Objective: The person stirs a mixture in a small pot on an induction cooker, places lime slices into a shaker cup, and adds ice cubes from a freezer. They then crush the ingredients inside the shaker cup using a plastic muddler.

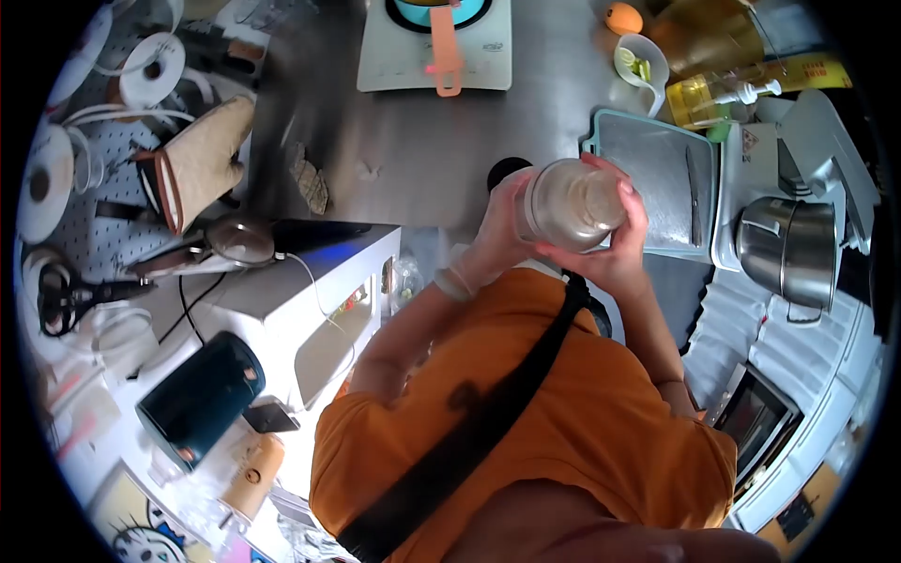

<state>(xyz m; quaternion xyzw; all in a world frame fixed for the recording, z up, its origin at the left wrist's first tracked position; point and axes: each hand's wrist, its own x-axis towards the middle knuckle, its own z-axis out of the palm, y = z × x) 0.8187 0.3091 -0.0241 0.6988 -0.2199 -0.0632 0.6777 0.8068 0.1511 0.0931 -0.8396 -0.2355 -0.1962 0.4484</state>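
Observation:
My left hand (500, 228) is wrapped round one side of a clear jar (554, 208), which is tilted in front of my chest. Around the other end of the jar, my right hand (627, 251) has its fingers and thumb closed. Something pale shows through the jar's wall, but I cannot make out what it is. Just beyond my left hand, a round black thing (507, 173) lies on the steel counter, partly hidden by the jar and hand. Right of my hands lies a light-blue-rimmed board (648, 178) with a knife (694, 192) on it.
An induction cooker (385, 56) carries a pan with an orange handle (445, 52) at the back. A white cup (660, 58), an egg (623, 18) and a pump bottle (693, 101) stand back right. A steel pot (784, 246) is at right, an oven mitt (206, 159) at left.

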